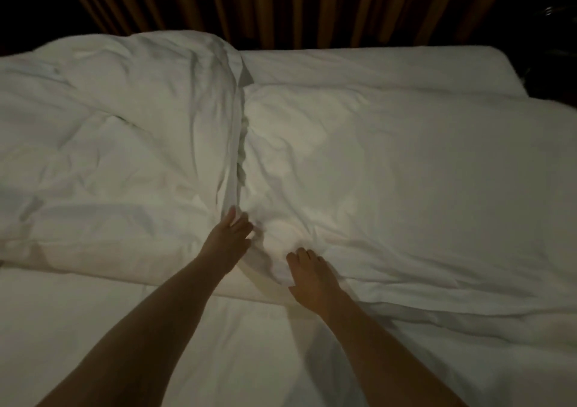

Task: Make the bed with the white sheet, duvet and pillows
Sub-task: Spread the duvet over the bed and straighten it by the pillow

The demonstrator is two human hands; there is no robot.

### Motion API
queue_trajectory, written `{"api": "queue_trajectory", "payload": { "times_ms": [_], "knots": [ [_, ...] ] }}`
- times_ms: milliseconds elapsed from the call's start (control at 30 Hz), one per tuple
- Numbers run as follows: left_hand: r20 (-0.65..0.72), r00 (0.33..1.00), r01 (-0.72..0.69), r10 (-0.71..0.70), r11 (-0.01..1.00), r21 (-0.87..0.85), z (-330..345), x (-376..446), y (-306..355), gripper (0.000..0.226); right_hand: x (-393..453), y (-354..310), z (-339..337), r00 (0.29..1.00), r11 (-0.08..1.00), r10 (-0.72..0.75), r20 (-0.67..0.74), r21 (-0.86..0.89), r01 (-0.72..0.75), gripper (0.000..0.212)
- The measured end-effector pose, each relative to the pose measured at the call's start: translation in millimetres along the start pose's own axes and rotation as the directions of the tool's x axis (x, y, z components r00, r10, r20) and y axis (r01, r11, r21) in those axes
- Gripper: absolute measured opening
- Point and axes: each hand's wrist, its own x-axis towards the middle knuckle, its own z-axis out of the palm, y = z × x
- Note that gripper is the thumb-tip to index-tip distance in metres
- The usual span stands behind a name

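Head view, looking down over both my bare forearms onto the bed. My left hand (229, 235) reaches to the lower end of a long fold in the duvet (125, 144); the fingers lie fairly straight against the cloth edge there, and whether the thumb pinches the fabric I cannot tell, as the hand is blurred. My right hand (309, 277) sits just right of that fold's lower end, fingers curled down into the bunched white fabric and gripping a puckered handful of it.

That fold runs from my left hand up toward the far edge of the bed and serves as my landmark. Left of it the duvet is thick, puffy and heavily creased, heaped higher than the rest. Right of the fold the white cover lies flatter, soft and lightly wrinkled, with small ridges radiating from my right hand. Below the fold, nearest me, the white sheet (93, 328) stretches smooth across the mattress. Beyond the fold's upper end and to the right, one long white rounded form, possibly a pillow (390, 66), lies along the far edge, though the dim light leaves it unsure. Behind the bed hangs a brown curtain (281, 3) in many narrow vertical pleats.

Count: two hands, one duvet, one sheet.
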Motion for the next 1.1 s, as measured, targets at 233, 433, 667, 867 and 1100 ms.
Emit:
{"api": "queue_trajectory", "payload": {
  "times_ms": [233,433,667,867,1100],
  "knots": [
    [-0.134,0.975,0.191,-0.176,0.976,0.102,46.1,45.0,-65.2,0.056,49.4,-80.0,1.2,0.980,0.981,0.148,-0.132,0.144,-0.129,0.055],
    [-0.250,0.919,-0.297,0.305,0.952,0.072,29.6,21.4,-101.4,0.033,116.1,-158.5,-37.1,0.855,0.835,0.468,-0.223,0.429,-0.345,0.017],
    [-0.158,0.929,-0.231,0.336,0.857,0.460,18.9,38.5,-146.1,0.042,92.5,-178.0,-24.8,0.829,0.849,0.463,-0.314,0.425,-0.313,0.029],
    [-0.017,0.957,-0.276,0.291,0.921,0.274,14.0,71.2,-173.8,0.042,123.9,-177.8,-27.5,0.732,0.807,0.578,-0.361,0.386,-0.446,0.039],
    [0.058,0.967,-0.252,0.247,0.913,0.320,12.6,66.8,-216.8,0.048,190.4,-184.0,-72.2,0.741,0.815,0.546,-0.390,0.450,-0.364,0.034]
  ]
}}
